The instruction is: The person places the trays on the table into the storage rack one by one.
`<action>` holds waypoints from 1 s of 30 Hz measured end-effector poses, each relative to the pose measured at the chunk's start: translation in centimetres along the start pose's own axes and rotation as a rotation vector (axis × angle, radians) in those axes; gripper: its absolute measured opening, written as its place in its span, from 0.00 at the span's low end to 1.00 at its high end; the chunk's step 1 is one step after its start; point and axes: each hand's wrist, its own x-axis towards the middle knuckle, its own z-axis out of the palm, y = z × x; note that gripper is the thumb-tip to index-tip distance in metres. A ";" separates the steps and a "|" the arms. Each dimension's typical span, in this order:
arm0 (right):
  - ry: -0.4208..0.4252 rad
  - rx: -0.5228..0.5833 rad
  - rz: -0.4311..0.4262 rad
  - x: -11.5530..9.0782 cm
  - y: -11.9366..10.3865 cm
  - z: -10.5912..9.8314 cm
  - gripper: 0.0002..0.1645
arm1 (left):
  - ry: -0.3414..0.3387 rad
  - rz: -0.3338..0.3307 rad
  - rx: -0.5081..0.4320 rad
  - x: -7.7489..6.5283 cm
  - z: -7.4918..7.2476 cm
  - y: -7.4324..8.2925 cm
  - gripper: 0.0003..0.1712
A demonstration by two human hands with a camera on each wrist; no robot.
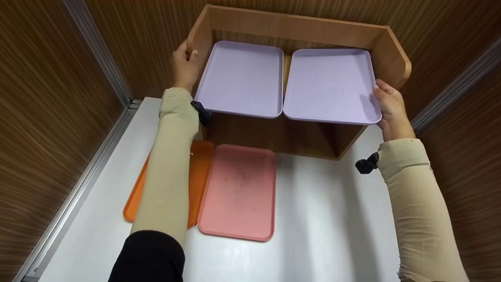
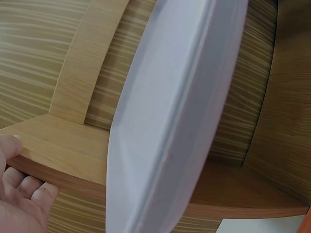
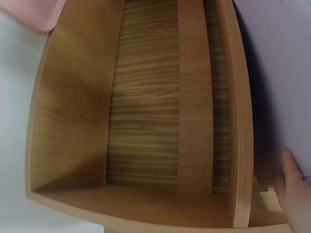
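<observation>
In the head view, a wooden shelf unit (image 1: 297,19) stands at the back with two lavender trays on its upper level. My left hand (image 1: 184,68) grips the edge of its left side panel. In the left wrist view the thumb is on one face of that panel (image 2: 63,145) and the curled fingers are on the other. At the right, my right hand (image 1: 391,107) holds the outer rim of the right lavender tray (image 1: 330,84), thumb at the edge. Beside it lies the left lavender tray (image 1: 242,78), untouched by either hand. Both trays reach past the shelf's front edge.
An orange tray (image 1: 201,176), partly hidden by my left forearm, and a pink tray (image 1: 238,196) lie side by side on the white table (image 1: 321,219). Below the trays, the shelf's lower compartment (image 3: 146,97) faces forward. Wood-patterned walls (image 1: 47,117) close in both sides.
</observation>
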 end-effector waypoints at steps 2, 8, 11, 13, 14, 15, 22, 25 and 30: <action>-0.024 0.003 0.003 0.1 0.1 0.0 0.40 | 0.005 0.008 0.003 0.0 0.0 -0.1 0.21; -0.041 0.008 0.015 0.3 0.5 0.0 0.40 | -0.010 0.009 -0.011 0.0 0.0 -0.3 0.22; -0.048 0.066 0.000 0.4 0.9 -0.1 0.40 | -0.011 0.015 0.002 0.1 -0.1 -0.3 0.22; -0.056 0.109 -0.008 0.5 1.1 -0.2 0.42 | 0.000 0.021 0.019 0.1 -0.2 -0.3 0.22; -0.060 0.115 -0.016 0.6 1.2 -0.2 0.42 | 0.003 0.019 0.025 0.1 -0.2 -0.3 0.22; -0.061 0.111 -0.021 0.7 1.4 -0.2 0.42 | 0.003 0.007 0.022 0.1 -0.3 -0.2 0.22; -0.061 0.070 -0.064 1.0 1.7 0.2 0.41 | -0.010 -0.044 0.005 0.0 -0.3 -0.1 0.24; -0.070 0.115 -0.096 0.9 1.7 0.1 0.41 | -0.012 -0.033 0.012 0.1 -0.2 -0.2 0.24; -0.076 0.112 -0.138 0.2 2.0 -0.3 0.40 | -0.015 -0.027 0.014 0.1 -0.2 -0.2 0.23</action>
